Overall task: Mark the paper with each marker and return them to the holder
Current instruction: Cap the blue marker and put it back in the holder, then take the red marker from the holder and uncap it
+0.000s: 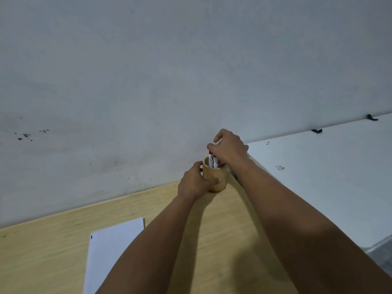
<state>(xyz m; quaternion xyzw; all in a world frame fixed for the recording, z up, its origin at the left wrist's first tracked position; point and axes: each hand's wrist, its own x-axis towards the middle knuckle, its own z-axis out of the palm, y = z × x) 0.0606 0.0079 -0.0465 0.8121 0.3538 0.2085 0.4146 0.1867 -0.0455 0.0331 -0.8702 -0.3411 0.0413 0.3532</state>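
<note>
The left hand (195, 181) wraps the holder (214, 177) at frame centre. The right hand (229, 147) pinches a red marker (211, 160). Best keep the holder braced and move the marker straight.

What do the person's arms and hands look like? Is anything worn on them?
Both forearms are bare, with no sleeves in view. The left hand and right hand wear no gloves. No watch, ring or bracelet shows on either.

Wall: we face a plain pale grey wall (148, 71), with dark specks (25, 135) low on its left.
Table: light wooden top (42, 257) meets the wall.
Right: we see a white surface (328, 177) with two dark clips (317, 130).
</note>
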